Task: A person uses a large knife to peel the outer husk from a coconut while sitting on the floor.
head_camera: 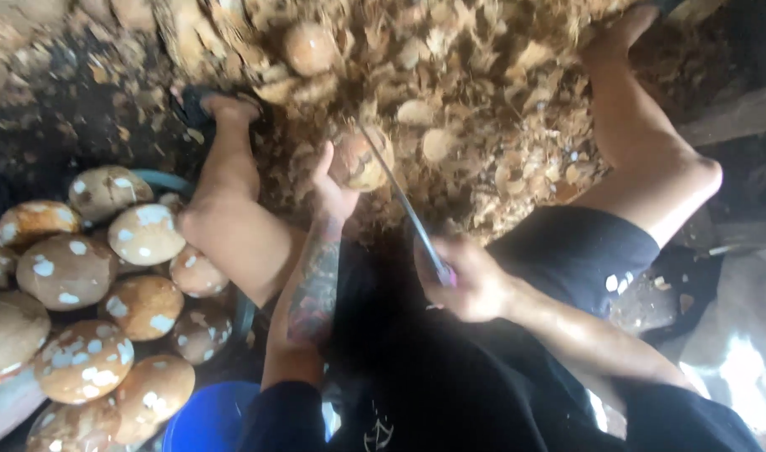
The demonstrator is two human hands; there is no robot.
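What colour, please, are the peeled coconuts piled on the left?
The peeled coconuts are tan-brown with scattered white patches, seen in the head view.

I see no packages, labels, signs or screens anywhere in my view of this husk-strewn work spot.

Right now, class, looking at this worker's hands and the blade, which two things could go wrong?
1. The left hand grips the coconut while the long knife in the right hand meets it, so a slip could cut the fingers.
2. A bare foot rests in the heaped husk shavings close by; a glancing blade might reach it.
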